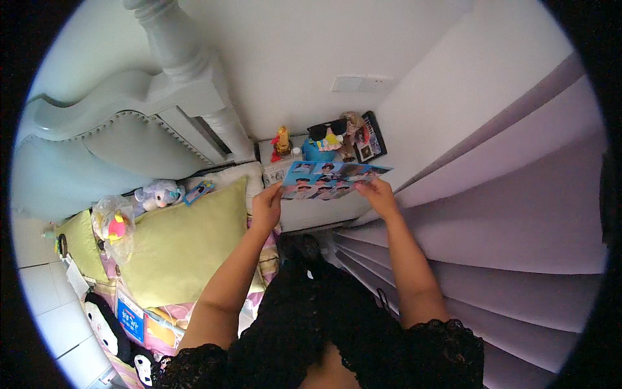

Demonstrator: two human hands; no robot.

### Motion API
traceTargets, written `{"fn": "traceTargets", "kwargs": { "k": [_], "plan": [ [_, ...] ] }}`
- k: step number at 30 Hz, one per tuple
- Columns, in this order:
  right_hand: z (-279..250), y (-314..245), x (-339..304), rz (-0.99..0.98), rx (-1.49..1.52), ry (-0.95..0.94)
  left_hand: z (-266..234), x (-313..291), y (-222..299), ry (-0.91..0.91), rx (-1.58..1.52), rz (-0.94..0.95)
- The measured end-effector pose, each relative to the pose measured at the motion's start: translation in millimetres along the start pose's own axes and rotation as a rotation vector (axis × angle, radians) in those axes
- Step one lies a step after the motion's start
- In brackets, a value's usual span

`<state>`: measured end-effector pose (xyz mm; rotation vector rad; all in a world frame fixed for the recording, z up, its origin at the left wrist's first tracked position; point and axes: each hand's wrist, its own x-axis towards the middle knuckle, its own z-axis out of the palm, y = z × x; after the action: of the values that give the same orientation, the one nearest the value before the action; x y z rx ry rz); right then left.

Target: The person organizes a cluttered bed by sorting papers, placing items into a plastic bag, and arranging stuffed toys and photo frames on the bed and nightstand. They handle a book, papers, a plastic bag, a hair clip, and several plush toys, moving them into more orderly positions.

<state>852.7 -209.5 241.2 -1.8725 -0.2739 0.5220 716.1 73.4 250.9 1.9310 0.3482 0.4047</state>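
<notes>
Between my two hands I hold a blue photo sheet (327, 183) printed with several small pictures of people. My left hand (266, 206) pinches its left edge, and my right hand (378, 196) grips the right edge with the thumb on top. The sheet hangs in front of a white nightstand (324, 216) and covers part of its top. Behind it on the nightstand stand a golden figurine (282, 141), a blue round object (317, 150) topped by a figure with dark sunglasses (327, 128), a brownish doll (352, 124) and a dark-framed picture (370, 138).
To the left is a bed with a green pillow (188, 243), a lilac plush toy (159, 194), a bagged toy (114, 223), a blue-covered book (131, 316) and a black-and-white plush (107, 324). A pale headboard (123, 149) rises behind. Mauve curtains (512, 214) hang at the right.
</notes>
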Motion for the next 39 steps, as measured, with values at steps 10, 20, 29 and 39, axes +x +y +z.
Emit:
{"fn": "traceTargets", "kwargs": {
  "k": [10, 20, 29, 39],
  "plan": [
    [-39.0, 18.9, -35.9, -0.038, 0.106, 0.523, 56.6, 29.0, -5.4, -0.012, 0.081, 0.053],
    [-48.8, 135.5, -13.7, -0.006, 0.206, 0.912, 43.2, -51.2, -31.5, -0.211, 0.115, -0.191],
    [-26.5, 157.0, 0.1, 0.105, 0.175, 1.078, 18.7, -102.9, -55.7, -0.186, 0.229, -0.278],
    [-30.2, 157.8, 7.4, 0.169, 0.276, 1.001, 35.8, -115.4, -49.7, -0.207, 0.258, -0.292]
  ]
}}
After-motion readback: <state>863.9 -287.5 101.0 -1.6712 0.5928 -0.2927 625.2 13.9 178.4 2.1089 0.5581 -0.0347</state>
